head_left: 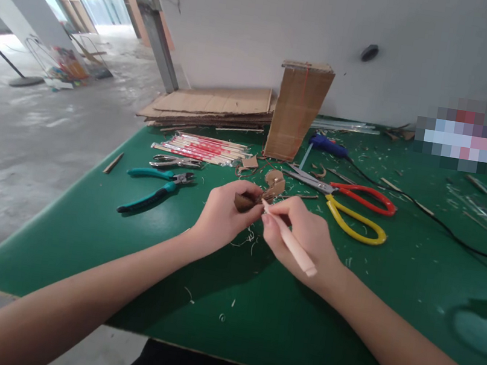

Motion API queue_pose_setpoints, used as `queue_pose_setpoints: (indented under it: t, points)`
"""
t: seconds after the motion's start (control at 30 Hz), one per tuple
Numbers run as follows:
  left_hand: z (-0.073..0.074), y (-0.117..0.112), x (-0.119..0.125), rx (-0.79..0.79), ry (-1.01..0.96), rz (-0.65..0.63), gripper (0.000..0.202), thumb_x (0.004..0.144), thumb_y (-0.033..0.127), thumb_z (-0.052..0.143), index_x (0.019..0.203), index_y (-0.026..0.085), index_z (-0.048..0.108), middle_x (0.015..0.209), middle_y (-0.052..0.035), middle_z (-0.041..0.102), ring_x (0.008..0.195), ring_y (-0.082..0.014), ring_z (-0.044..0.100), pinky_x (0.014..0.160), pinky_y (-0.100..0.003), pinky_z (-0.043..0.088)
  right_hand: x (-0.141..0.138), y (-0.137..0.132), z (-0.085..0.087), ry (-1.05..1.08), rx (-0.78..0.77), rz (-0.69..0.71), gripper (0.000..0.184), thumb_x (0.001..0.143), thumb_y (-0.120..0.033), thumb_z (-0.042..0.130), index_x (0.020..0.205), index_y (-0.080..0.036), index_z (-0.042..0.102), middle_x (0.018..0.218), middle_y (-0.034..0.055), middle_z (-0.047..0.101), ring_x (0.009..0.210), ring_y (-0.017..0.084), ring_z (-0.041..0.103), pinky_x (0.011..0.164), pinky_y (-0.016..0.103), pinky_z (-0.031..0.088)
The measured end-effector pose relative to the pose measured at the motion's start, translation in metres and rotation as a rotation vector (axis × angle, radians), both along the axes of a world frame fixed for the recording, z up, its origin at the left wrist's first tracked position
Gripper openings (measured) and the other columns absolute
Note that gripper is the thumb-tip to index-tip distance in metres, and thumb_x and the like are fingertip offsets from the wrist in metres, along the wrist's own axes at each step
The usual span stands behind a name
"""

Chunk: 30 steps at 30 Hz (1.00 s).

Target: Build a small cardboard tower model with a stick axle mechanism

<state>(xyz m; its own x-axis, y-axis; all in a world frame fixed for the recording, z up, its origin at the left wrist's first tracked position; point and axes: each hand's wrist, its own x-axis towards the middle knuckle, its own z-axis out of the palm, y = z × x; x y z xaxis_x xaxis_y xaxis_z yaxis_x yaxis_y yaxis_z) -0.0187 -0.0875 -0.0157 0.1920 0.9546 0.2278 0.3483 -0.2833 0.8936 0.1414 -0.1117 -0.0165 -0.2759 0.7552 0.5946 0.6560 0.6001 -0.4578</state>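
My left hand point(226, 211) is closed on a small brown cardboard piece point(244, 203), which is partly hidden by the fingers. Between the thumb and fingers of my right hand point(298, 230) is a pale pink pen-like tool point(293, 246), its tip touching or very near the cardboard. A curled cardboard shape point(275, 181) stands just beyond my fingertips; whether it joins the held piece I cannot tell. To the right lie scissors point(337, 196) with one red and one yellow handle. Teal-handled cutting pliers point(160, 185) rest left of my left hand.
Wrapped wooden sticks point(203, 148) and metal pliers point(176, 162) lie at the back left. Behind are stacked cardboard sheets point(214, 102), an upright cardboard box point(298, 111) and a blue glue gun point(329, 146) with a black cord. Scraps litter the green table point(80, 231).
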Motion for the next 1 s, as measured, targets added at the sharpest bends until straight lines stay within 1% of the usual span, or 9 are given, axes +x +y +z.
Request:
queue_pose_setpoints:
  t: [0.13,0.33,0.53,0.6,0.73,0.8,0.87,0.93,1.0]
  points:
    - [0.0,-0.001,0.0,-0.01,-0.002,-0.01,0.017,0.071,0.02,0.064,0.087,0.014,0.061,0.073,-0.0027,0.068,0.064,-0.0128,0.064,0.054,-0.021,0.049,0.0,-0.001,0.0,-0.045,-0.003,0.041,0.007,0.085,-0.028,0.049,0.08,-0.022,0.049,0.067,-0.0009,0.063,0.056,0.013,0.058,0.048,0.024,0.038]
    - [0.0,0.0,0.0,0.009,0.016,0.006,0.017,0.073,0.026,0.063,0.086,0.015,0.061,0.074,-0.0023,0.067,0.06,-0.0108,0.061,0.052,-0.02,0.047,0.005,0.001,0.001,0.082,0.018,-0.013,0.007,0.086,-0.027,0.051,0.083,-0.022,0.05,0.068,-0.0028,0.061,0.058,0.01,0.057,0.052,0.022,0.04]
    - [0.001,-0.001,0.0,-0.023,0.001,-0.006,0.018,0.071,0.022,0.065,0.087,0.015,0.061,0.073,-0.0019,0.067,0.063,-0.0121,0.062,0.054,-0.021,0.047,0.003,0.0,0.002,-0.003,0.002,0.058,0.007,0.085,-0.026,0.052,0.081,-0.022,0.05,0.068,-0.0028,0.062,0.056,0.01,0.057,0.049,0.023,0.039]
    - [0.002,-0.001,0.001,-0.008,0.008,0.003,0.017,0.072,0.025,0.064,0.086,0.015,0.061,0.074,-0.0019,0.066,0.061,-0.011,0.06,0.053,-0.021,0.046,0.008,0.002,0.004,0.04,0.025,0.012,0.007,0.086,-0.027,0.052,0.081,-0.022,0.05,0.067,-0.0029,0.061,0.054,0.01,0.056,0.049,0.023,0.04]
    - [0.001,0.004,-0.003,0.031,0.062,0.05,0.017,0.075,0.032,0.063,0.084,0.017,0.06,0.071,-0.0007,0.063,0.057,-0.0096,0.054,0.051,-0.022,0.042,0.021,0.009,0.008,0.252,0.073,-0.122,0.008,0.086,-0.03,0.053,0.086,-0.024,0.049,0.066,-0.0029,0.058,0.053,0.011,0.056,0.048,0.025,0.042]
    - [0.0,0.012,-0.009,0.067,0.103,0.101,0.025,0.073,0.033,0.066,0.09,0.018,0.056,0.075,-0.0006,0.063,0.062,-0.0109,0.055,0.056,-0.024,0.044,0.026,0.014,0.008,0.325,0.088,-0.146,0.01,0.086,-0.032,0.054,0.09,-0.025,0.048,0.065,-0.0029,0.057,0.052,0.012,0.055,0.046,0.026,0.042]
    - [-0.001,0.022,-0.017,0.09,0.151,0.128,0.045,0.068,0.032,0.07,0.106,0.021,0.049,0.083,-0.0012,0.062,0.07,-0.0132,0.057,0.063,-0.028,0.046,0.03,0.018,0.006,0.294,0.082,-0.151,0.011,0.085,-0.033,0.054,0.089,-0.025,0.048,0.063,-0.0032,0.055,0.05,0.013,0.053,0.046,0.027,0.042]
    - [-0.002,0.031,-0.025,0.074,0.212,0.07,0.064,0.065,0.028,0.072,0.119,0.022,0.04,0.084,-0.0016,0.061,0.073,-0.0152,0.058,0.067,-0.031,0.047,0.034,0.023,0.002,0.189,0.058,-0.139,0.01,0.085,-0.033,0.055,0.087,-0.024,0.051,0.066,-0.0017,0.058,0.051,0.013,0.053,0.049,0.028,0.043]
    - [-0.002,0.038,-0.033,0.043,0.277,-0.013,0.073,0.065,0.027,0.072,0.127,0.021,0.034,0.083,-0.0027,0.06,0.072,-0.0167,0.057,0.067,-0.032,0.047,0.036,0.028,-0.002,0.089,0.027,-0.111,0.012,0.084,-0.032,0.055,0.091,-0.022,0.054,0.076,0.002,0.063,0.059,0.015,0.057,0.056,0.031,0.046]
